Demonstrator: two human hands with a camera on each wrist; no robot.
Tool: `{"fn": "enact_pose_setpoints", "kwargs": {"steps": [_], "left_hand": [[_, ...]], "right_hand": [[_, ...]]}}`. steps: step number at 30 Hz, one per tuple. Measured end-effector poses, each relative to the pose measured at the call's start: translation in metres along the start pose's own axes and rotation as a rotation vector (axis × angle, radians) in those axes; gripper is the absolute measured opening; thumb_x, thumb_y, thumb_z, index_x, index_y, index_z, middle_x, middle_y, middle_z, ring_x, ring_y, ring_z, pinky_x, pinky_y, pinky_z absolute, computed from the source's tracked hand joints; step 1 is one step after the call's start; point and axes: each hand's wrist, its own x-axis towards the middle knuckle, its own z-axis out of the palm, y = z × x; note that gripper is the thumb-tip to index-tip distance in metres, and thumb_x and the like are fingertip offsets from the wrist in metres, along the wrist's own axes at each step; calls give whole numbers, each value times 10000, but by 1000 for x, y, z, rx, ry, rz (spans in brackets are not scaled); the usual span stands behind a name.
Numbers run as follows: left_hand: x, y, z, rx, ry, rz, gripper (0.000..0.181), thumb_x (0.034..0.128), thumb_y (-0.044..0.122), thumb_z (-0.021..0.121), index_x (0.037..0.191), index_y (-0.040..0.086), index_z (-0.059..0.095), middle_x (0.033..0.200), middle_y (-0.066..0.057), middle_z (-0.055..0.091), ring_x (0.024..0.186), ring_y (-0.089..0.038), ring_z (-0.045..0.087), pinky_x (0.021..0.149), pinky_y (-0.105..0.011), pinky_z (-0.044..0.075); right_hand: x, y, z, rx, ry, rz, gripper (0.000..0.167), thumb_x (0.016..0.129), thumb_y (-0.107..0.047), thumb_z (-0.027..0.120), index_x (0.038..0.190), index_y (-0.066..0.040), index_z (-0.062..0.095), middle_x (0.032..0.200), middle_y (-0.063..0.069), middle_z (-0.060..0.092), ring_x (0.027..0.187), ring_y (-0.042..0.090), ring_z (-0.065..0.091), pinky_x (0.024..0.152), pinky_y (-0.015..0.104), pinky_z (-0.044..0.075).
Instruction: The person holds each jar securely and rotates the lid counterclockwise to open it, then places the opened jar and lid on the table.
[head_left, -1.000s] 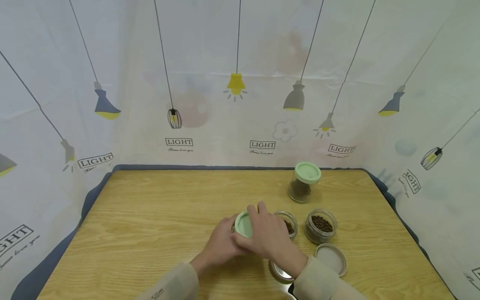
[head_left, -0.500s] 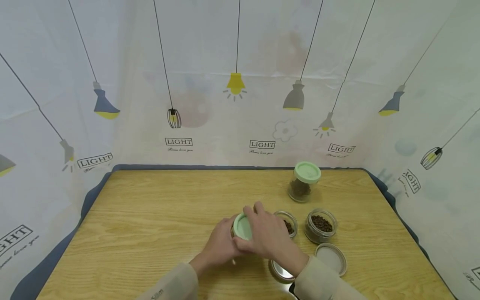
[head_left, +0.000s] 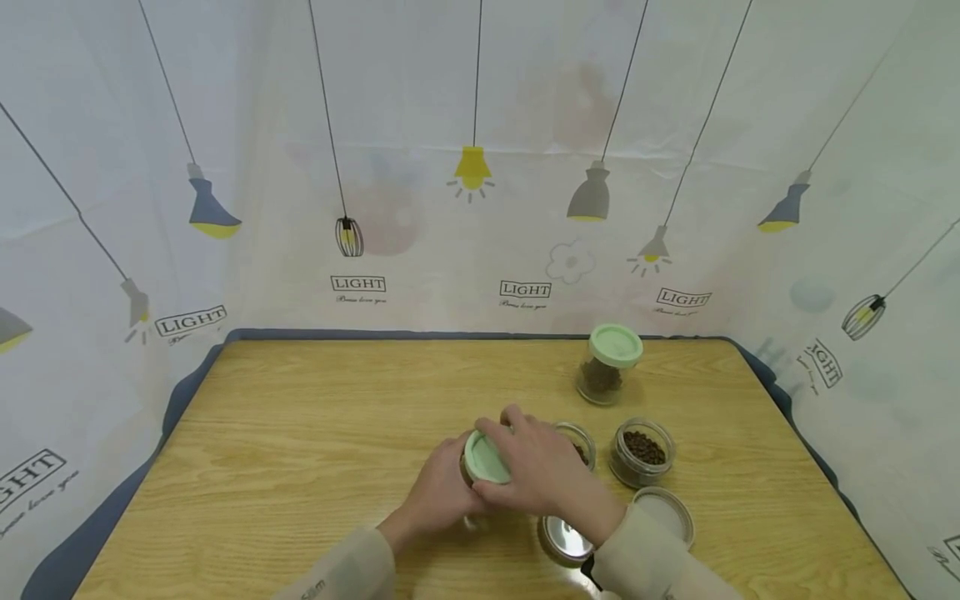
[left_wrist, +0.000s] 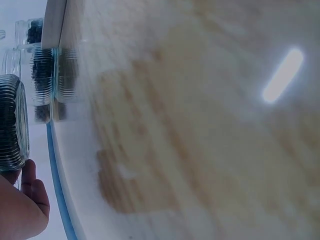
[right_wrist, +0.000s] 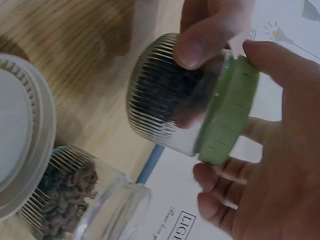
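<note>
A ribbed glass jar (right_wrist: 157, 95) with dark contents is held by my left hand (head_left: 438, 492), above the wooden table. Its thumb presses the glass in the right wrist view. On the jar's mouth sits a light green lid (head_left: 483, 460). My right hand (head_left: 536, 467) grips that lid, thumb at one side and fingers at the other. The jar lies tilted between both hands in the right wrist view. Beside it stands an open jar (right_wrist: 65, 200) of brown beans. In the left wrist view only the jar's ribbed side (left_wrist: 12, 125) shows.
A closed jar (head_left: 600, 377) with a green lid stands at the back right. An open jar (head_left: 642, 450) of dark beans is in front of it. Another open jar (head_left: 583, 437) is partly behind my right hand. A pale lid (head_left: 663, 512) and a shiny round piece (head_left: 567, 540) lie nearer.
My right hand has turned slightly on the green lid, its fingers shifting left. The lid and jar have moved a little left. Items on the table stay put.
</note>
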Motion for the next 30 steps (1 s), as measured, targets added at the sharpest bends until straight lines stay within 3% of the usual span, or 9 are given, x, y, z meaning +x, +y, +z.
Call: {"fn": "enact_pose_setpoints", "kwargs": {"steps": [5,9,15,22,30], "left_hand": [[0,0,0,5,3,7,866,709,559,804,1423,215,457,1275,56,593,1122,-152,526,963,-430,474],[2,0,2,10,2,35,824,699,572,806,1394,262,488,1233,111,616,1058,-114,532,914,-358,479],[1,-1,4,28,24,38,827,695,470,839,1393,187,500,1225,77,629,1054,-123,535,929,-371,462],[3,-3,7,-5,5,18,822,677,434,852,1390,228,497,1240,97,621,1121,-151,534,968,-442,458],[3,-2,9,55,20,17,845,654,414,857,1383,182,498,1232,41,634,1113,-167,550,968,-442,465]], "right_hand": [[-2,-5,-6,-58,5,67,879,828,-772,482,1465,-172,404,1258,117,552,1149,311,560,949,483,460],[-1,-13,-9,-107,36,150,909,813,-815,436,1376,-102,475,1186,139,584,1135,315,557,927,473,451],[-2,-20,-8,-136,-4,224,931,783,-835,452,1306,-70,527,1150,169,601,1071,327,574,889,474,464],[0,-18,-5,-103,-16,184,766,796,-704,579,1219,-67,553,1023,133,584,968,302,586,817,471,480],[1,-12,-5,-71,-32,103,699,744,-541,658,1255,-78,544,1042,109,565,919,248,545,761,401,487]]}}
